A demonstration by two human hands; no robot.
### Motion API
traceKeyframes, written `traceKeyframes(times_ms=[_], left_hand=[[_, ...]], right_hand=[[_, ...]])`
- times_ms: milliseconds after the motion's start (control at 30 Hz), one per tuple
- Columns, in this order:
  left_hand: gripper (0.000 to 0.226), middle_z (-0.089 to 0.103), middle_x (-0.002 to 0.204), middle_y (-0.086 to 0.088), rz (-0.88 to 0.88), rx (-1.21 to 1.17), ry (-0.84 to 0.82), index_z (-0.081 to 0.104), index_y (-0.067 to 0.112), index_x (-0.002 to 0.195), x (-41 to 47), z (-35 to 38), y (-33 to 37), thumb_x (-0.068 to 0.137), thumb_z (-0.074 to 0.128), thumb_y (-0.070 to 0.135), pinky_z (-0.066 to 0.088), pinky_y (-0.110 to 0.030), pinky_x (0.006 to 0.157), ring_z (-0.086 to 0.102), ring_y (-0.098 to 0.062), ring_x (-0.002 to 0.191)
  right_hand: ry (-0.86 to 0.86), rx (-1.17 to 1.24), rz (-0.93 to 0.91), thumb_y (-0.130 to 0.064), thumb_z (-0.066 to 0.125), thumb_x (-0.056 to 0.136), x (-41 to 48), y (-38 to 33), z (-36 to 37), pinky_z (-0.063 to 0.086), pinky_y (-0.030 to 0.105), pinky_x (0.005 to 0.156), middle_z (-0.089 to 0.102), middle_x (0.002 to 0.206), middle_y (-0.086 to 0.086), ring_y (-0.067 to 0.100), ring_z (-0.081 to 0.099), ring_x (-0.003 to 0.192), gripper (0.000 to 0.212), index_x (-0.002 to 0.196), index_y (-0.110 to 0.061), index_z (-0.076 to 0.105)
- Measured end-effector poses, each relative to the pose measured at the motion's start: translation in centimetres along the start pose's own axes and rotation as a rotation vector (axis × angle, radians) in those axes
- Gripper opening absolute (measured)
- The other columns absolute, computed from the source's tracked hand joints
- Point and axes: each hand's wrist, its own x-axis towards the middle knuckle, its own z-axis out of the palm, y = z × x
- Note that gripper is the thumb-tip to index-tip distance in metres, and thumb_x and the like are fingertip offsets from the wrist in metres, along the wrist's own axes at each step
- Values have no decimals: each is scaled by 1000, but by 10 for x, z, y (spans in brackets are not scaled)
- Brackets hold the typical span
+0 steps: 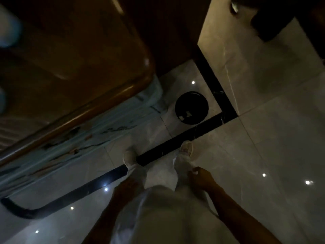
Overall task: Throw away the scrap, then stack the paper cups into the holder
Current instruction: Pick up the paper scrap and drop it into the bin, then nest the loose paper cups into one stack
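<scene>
The view is dark and looks straight down at the floor and my legs. My right hand [201, 178] hangs by my right leg with its fingers closed on a small white scrap [194, 172]. My left hand [127, 186] hangs by my left leg, blurred and dim, so its fingers cannot be made out. A round black bin [191, 97] stands on the floor ahead of my feet, with a few white bits lying in it. Pale blurred shapes [8, 30] sit on the table at the far left; I cannot tell whether they are the paper cups. No holder is visible.
A wooden table with a rounded edge [98, 104] fills the upper left, and a light patterned cloth [105, 127] hangs below its rim. The floor is pale glossy tile with black inlay strips [218, 88]. A dark piece of furniture [274, 20] stands at the top right.
</scene>
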Motion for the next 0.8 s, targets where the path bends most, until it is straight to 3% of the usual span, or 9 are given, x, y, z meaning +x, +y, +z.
traceKeyframes(times_ms=[67,167,233,300,400,500,633,700,800], left_hand=[[24,70,127,-11,-126,-78,-74,72,17,121,-14,-4,-43,104,55,20,53,-30,91,67,-31,118],[21,71,107,-25,-209,-214,-92,75,19,105,-29,-16,-98,104,54,13,57,-38,78,67,-46,105],[20,71,121,-21,-213,-305,-84,73,19,111,-37,-41,-120,105,53,21,56,-40,80,70,-32,95],[23,71,125,-11,-207,-415,-60,70,22,121,-45,-70,-139,105,55,27,55,-33,86,69,-21,104],[22,71,120,-3,-196,-495,-39,69,26,119,-58,-127,-167,102,59,35,52,-26,82,68,-19,111],[35,66,133,-6,-50,-719,168,62,17,134,-78,-182,-186,102,62,29,51,-29,97,64,-24,122],[13,76,109,20,223,-847,364,69,52,104,-135,-258,-198,96,60,49,59,-29,94,71,0,102],[20,76,99,26,327,-847,561,72,51,99,-160,-284,-203,90,59,64,59,-23,85,72,5,94],[21,78,96,20,425,-891,846,74,42,100,-184,-315,-200,89,64,56,57,-10,73,75,1,88]], right_hand=[[48,-28,24,-50,50,100,-21,-11,4,44,33,100,57,142,15,32,56,127,56,138,-10,55],[87,-48,4,-47,52,100,-46,-46,23,44,34,99,59,140,16,32,57,124,51,134,-10,60],[134,-6,-37,-43,56,98,-62,-76,41,45,30,84,66,129,17,28,65,102,36,111,-13,70],[164,43,-79,-38,61,97,-78,-108,64,45,28,78,69,124,17,18,64,83,24,93,-15,70],[150,-4,-206,-27,55,103,-110,-166,95,43,30,100,61,136,15,26,61,116,30,121,-7,68],[194,15,-364,-22,53,103,-147,-222,119,45,37,106,63,131,16,31,59,122,30,126,-6,65],[57,134,-748,9,60,94,-219,-284,134,51,5,74,71,112,18,23,69,96,16,101,-1,71],[-47,171,-868,-10,68,90,-265,-325,134,54,9,77,79,107,5,15,73,97,14,102,-9,76],[-53,150,-1055,-62,73,77,-335,-391,126,53,9,82,78,111,-10,1,71,105,44,112,-35,75]])
